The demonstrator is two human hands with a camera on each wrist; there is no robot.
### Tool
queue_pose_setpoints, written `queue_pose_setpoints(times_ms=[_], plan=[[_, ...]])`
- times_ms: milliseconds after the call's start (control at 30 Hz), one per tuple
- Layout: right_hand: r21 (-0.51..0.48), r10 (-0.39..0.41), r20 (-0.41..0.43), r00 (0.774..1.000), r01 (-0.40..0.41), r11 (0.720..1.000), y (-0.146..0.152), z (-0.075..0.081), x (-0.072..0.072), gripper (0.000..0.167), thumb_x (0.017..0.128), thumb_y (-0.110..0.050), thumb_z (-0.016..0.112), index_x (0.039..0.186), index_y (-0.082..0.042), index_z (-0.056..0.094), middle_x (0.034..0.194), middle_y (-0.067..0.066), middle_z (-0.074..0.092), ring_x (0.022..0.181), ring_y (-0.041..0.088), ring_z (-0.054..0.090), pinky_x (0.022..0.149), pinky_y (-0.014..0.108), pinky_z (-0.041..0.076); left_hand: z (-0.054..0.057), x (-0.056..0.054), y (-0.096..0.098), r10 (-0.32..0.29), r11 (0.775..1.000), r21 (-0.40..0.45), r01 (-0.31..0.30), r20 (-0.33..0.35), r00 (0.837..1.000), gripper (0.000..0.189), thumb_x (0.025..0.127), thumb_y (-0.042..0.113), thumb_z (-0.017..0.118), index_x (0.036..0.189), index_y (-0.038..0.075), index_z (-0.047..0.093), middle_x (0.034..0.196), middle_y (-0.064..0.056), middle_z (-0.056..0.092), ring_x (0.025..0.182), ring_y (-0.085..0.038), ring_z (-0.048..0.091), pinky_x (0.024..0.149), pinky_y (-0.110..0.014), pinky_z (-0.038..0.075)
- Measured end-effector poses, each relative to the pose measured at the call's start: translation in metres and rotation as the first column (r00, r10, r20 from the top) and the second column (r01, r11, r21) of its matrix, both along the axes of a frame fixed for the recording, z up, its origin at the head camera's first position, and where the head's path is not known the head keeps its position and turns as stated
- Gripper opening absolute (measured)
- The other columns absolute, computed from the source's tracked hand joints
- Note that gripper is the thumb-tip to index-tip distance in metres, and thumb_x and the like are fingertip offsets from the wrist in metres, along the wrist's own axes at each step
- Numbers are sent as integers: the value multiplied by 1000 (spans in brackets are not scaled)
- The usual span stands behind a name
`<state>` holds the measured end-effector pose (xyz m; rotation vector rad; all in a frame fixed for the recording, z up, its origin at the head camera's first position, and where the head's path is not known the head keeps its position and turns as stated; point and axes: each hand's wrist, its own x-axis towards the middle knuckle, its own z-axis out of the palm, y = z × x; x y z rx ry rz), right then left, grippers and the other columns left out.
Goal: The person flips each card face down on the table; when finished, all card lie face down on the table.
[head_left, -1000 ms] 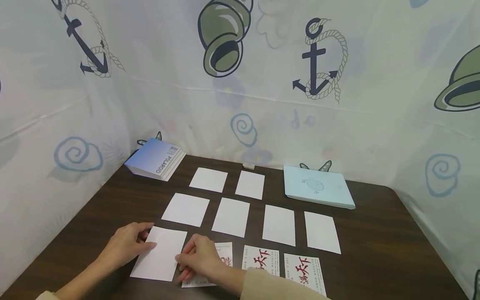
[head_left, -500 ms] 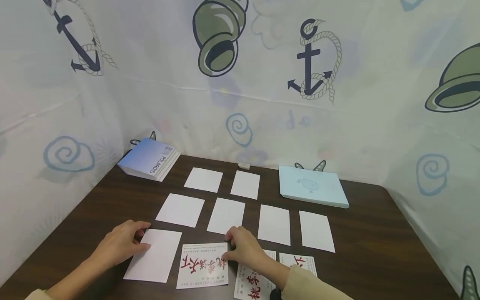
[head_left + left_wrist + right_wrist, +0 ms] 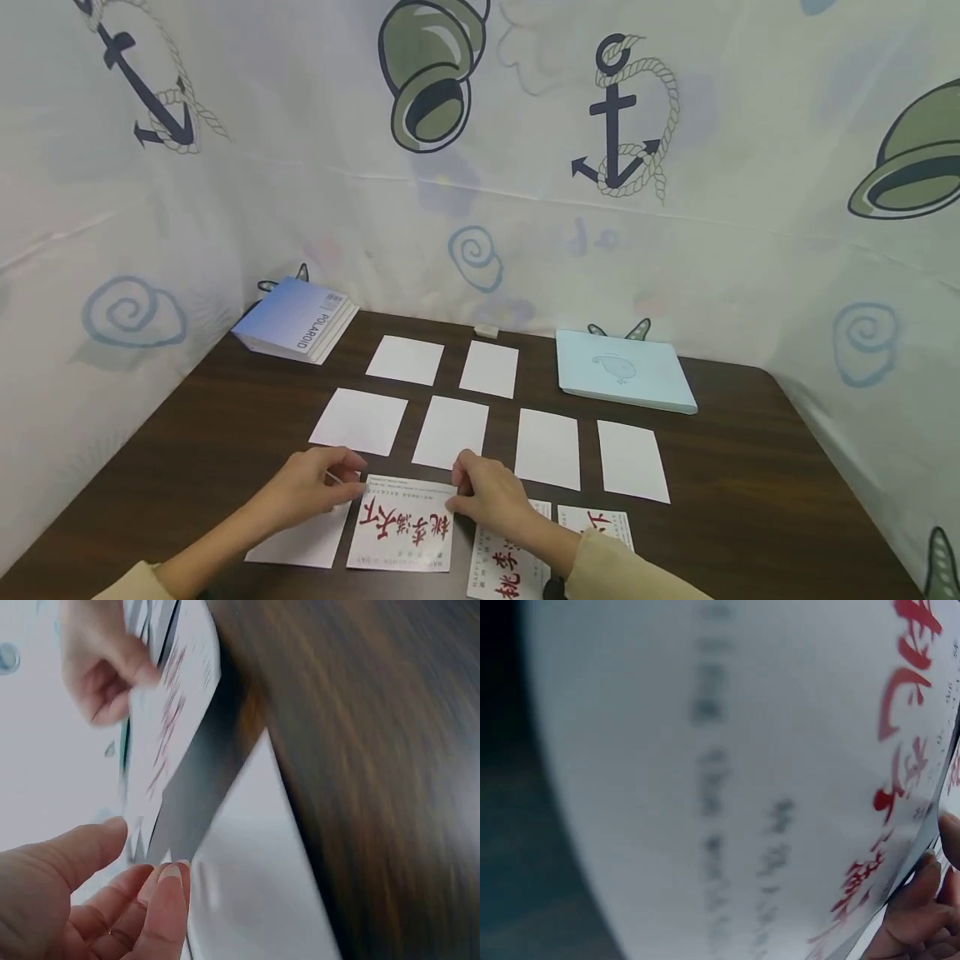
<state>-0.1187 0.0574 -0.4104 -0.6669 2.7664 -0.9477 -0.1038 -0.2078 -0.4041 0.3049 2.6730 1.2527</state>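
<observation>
In the head view, my right hand (image 3: 491, 496) pinches the right edge of a white greeting card (image 3: 401, 533) with red Chinese lettering, upside down from here. The left wrist view shows this card (image 3: 169, 727) tilted, with the right thumb on its printed face. My left hand (image 3: 318, 483) is at the card's left edge. Its thumb (image 3: 101, 840) and fingertips (image 3: 174, 889) stand apart around the card's corner. Below the left hand lies a blank white card (image 3: 300, 537), partly covered. Another printed card (image 3: 506, 567) lies beneath my right wrist, close up in the right wrist view.
Several blank white cards lie in two rows behind, among them one card (image 3: 450, 429) beyond my right hand. A blue POLAROID stack (image 3: 296, 321) stands back left, a pale blue box-like item (image 3: 626, 371) back right. A further printed card (image 3: 600, 525) shows beside the right sleeve.
My right hand moved right to the printed card's far edge and took hold there. The left hand then left the blank card and moved right to the printed card, which now tilts slightly.
</observation>
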Motion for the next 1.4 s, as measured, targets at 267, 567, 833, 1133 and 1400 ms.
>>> queue_pose_setpoints(times_ms=[267,567,833,1133,1400], plan=[[-53,-16,-22,1000,14,998,-2,-4,2,27,76,-14,77,83,-14,52,64,-11,48,54,-1,40,48,15,32,-3,1,16,20,997,81,-19,-8,1000,17,76,7,72,87,3,59,68,-1,54,52,-8,53,47,-21,48],[-433,81,138,987,-14,901,-32,10,24,17,80,-12,72,90,-5,60,71,-5,57,59,-4,47,55,13,42,19,-7,24,-8,995,94,9,-6,1000,20,74,2,67,91,3,58,64,-1,52,49,-11,55,45,-23,50],[-618,107,312,944,116,777,-56,17,43,28,79,-17,72,92,-3,51,72,-8,55,61,-2,53,55,12,45,38,-2,37,-73,970,238,41,127,989,24,86,15,61,104,-1,58,78,-4,62,62,-16,63,54,-28,55],[-757,168,451,876,277,591,-39,25,47,21,88,2,57,106,9,47,84,4,56,73,11,62,60,30,57,17,-1,27,-249,914,391,112,320,914,56,97,31,51,132,-12,41,118,-24,59,96,-28,66,78,-42,55],[-687,48,478,877,339,642,-15,14,44,23,86,0,62,100,9,47,73,8,59,56,18,66,51,30,55,2,3,25,38,991,124,-57,153,987,55,78,26,76,118,-7,57,94,-14,66,75,-17,65,61,-30,55]])
